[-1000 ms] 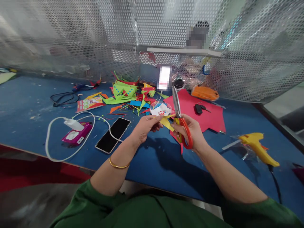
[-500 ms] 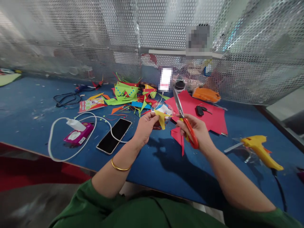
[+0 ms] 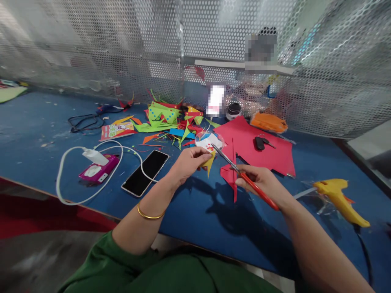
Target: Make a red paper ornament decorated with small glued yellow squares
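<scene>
So your yellow paper piece [image 3: 209,166] is pinched in your left hand [image 3: 192,162], thumb and fingers clamped on its upper end, which hides that bit; the pointed part pokes out below them. Your right hand [image 3: 259,178] has its fingers wrapped around the scissors [image 3: 226,159], aimed at your left fingertips. Blades are nearly edge-on, so can't tell if they're spread, and the handle loops are mostly hidden. Both hands hover over the table [image 3: 189,215]. White paper [image 3: 203,143] sits just beyond your left fingers, partly covered.
</scene>
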`<state>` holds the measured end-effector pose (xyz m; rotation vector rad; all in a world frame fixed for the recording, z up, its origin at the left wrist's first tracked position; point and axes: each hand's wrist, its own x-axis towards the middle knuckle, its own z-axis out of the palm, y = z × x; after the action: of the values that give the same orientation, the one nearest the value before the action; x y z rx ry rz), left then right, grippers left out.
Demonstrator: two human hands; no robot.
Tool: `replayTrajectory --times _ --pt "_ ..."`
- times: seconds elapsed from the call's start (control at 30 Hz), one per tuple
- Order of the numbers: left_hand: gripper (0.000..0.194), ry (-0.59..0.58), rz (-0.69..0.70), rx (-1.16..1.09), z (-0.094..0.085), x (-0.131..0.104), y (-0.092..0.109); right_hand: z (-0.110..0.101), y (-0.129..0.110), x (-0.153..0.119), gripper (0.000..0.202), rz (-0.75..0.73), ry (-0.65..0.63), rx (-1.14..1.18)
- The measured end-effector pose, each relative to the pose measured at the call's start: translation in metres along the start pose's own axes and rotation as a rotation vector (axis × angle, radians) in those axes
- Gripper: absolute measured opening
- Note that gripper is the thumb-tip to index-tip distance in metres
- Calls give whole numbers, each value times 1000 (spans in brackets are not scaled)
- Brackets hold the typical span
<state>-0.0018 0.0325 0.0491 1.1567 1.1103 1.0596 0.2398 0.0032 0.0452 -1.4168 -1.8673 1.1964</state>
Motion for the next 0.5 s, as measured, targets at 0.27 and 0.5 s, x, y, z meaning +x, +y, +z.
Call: replayTrajectory --times 0.27,0.5 --pt "6 111 23 -23 0 1 3 9 -5 2 57 -27 17 -54" --pt "5 102 16 -54 -3 4 1 13 -6 7 54 -62 9 -31"
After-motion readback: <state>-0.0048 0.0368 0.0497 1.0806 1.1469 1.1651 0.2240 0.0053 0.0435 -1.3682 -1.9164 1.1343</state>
